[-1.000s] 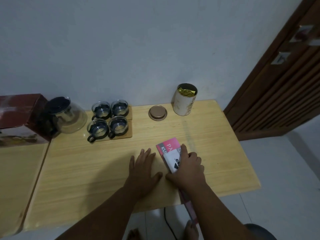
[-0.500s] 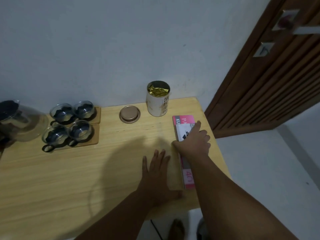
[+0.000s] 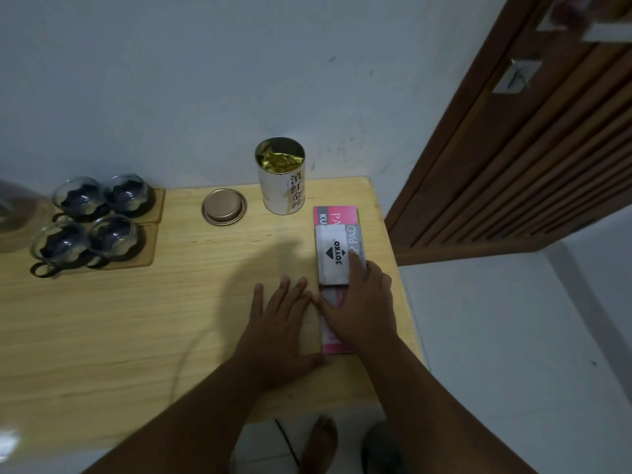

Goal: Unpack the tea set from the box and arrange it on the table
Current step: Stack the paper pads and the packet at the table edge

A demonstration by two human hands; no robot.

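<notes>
Several glass tea cups (image 3: 92,220) with dark holders stand on wooden coasters (image 3: 145,248) at the back left of the wooden table (image 3: 119,319). The glass teapot (image 3: 17,217) shows only partly at the left edge. An open tea tin (image 3: 281,177) with gold foil inside stands at the back, its round lid (image 3: 224,206) lying beside it. A pink pad with a white packet (image 3: 333,254) on top lies along the table's right edge. My right hand (image 3: 359,302) rests flat on the pad. My left hand (image 3: 280,323) lies flat on the table just left of it.
A brown louvred wooden door (image 3: 513,165) stands to the right of the table. The white wall runs behind the table. My bare foot (image 3: 318,443) and a dark cable show on the tiled floor below the front edge.
The pad has slid from the table's front middle to lie straight along the right edge, with my right hand on it. My left hand followed. The view shifted right, so the box is gone from sight.
</notes>
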